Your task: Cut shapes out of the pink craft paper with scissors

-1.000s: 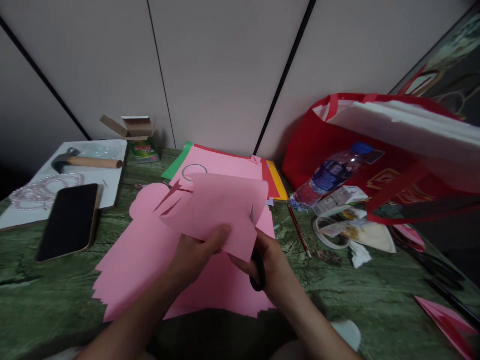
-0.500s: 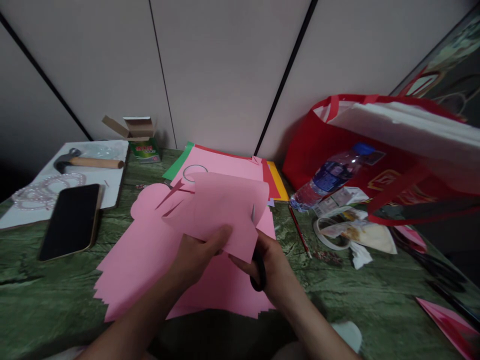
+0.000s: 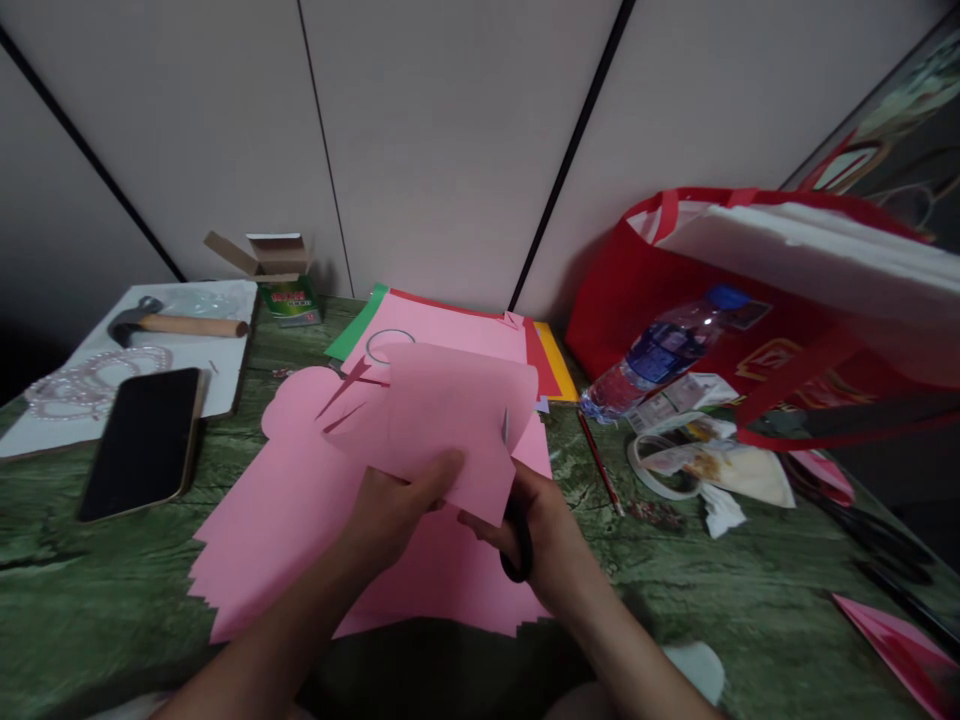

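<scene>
My left hand pinches the lower edge of a curled pink paper sheet, thumb on top and fingers beneath. Slits run into the sheet's left side. Round the black handle of a pair of scissors my right hand is closed, at the sheet's lower right corner. A bit of blade shows through a cut near the right edge; the rest lies behind the paper. Under both hands spreads a stack of pink cut-out paper shapes with stepped lower edges and a rounded lobe at upper left.
Behind lie coloured sheets with a thin ring. At left are a phone, a hammer, beads and a small box. At right are a pencil, a water bottle, a tape roll and a red bag.
Almost nothing differs. The slit left part of the pink sheet has shifted very slightly; both hands and the scissors hold the same place.
</scene>
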A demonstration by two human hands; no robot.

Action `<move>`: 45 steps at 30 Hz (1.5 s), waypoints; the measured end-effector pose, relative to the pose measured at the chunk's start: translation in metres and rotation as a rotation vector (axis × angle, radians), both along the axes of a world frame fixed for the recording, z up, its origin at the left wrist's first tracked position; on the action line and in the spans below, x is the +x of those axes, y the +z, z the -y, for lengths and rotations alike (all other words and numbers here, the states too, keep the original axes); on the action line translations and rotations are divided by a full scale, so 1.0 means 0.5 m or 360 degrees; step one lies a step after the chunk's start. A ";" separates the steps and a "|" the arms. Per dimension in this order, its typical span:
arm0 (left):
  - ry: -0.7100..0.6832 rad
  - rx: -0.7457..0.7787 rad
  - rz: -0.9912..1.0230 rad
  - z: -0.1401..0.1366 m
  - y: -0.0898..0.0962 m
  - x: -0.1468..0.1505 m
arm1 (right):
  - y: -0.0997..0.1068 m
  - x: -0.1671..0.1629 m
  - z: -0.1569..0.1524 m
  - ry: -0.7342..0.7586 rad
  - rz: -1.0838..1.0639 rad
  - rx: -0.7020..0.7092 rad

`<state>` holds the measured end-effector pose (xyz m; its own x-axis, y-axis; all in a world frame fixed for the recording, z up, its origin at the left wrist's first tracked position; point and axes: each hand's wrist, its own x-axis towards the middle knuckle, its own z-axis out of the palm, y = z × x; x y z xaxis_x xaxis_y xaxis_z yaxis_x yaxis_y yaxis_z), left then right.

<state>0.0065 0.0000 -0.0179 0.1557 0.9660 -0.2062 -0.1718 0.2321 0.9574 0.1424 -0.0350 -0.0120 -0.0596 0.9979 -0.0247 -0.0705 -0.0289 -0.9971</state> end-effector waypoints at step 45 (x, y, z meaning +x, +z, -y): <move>-0.0001 0.0036 0.0146 -0.003 0.016 0.002 | -0.010 0.001 0.003 0.0026 -0.0058 -0.0138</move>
<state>0.0077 0.0015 -0.0098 0.1732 0.9702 -0.1694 -0.2588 0.2108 0.9427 0.1431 -0.0365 -0.0172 -0.0785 0.9910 -0.1083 -0.1056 -0.1163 -0.9876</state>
